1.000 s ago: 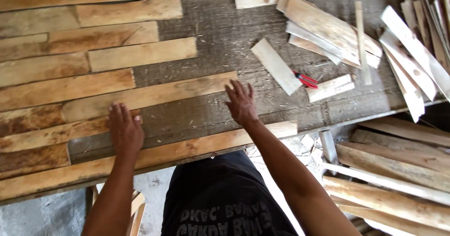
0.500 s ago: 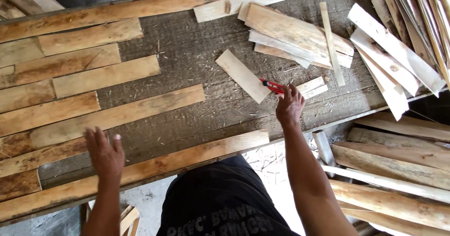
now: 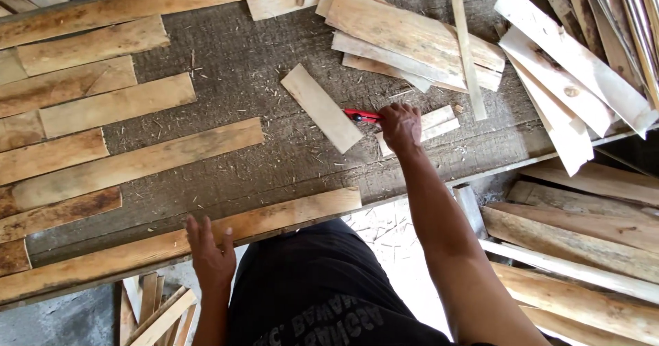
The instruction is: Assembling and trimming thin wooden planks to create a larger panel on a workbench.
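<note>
My right hand (image 3: 400, 125) is closed around a red cutter (image 3: 361, 117) that lies on the gray table (image 3: 226, 64), just beside a short flat board (image 3: 321, 107). My left hand (image 3: 209, 251) is open and rests flat on the long plank (image 3: 171, 244) at the near edge. A pile of wood pieces (image 3: 412, 37) sits behind the cutter.

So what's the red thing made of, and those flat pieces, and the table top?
The red tool under the right hand looks like smooth plastic: bright, even colour; too small to be sure. The slats look like raw, unpainted wood: pale, with grain, knots and rough edges. The table top is grey, coarse and dusted with shavings; probably weathered board, though it could be something else.
</note>
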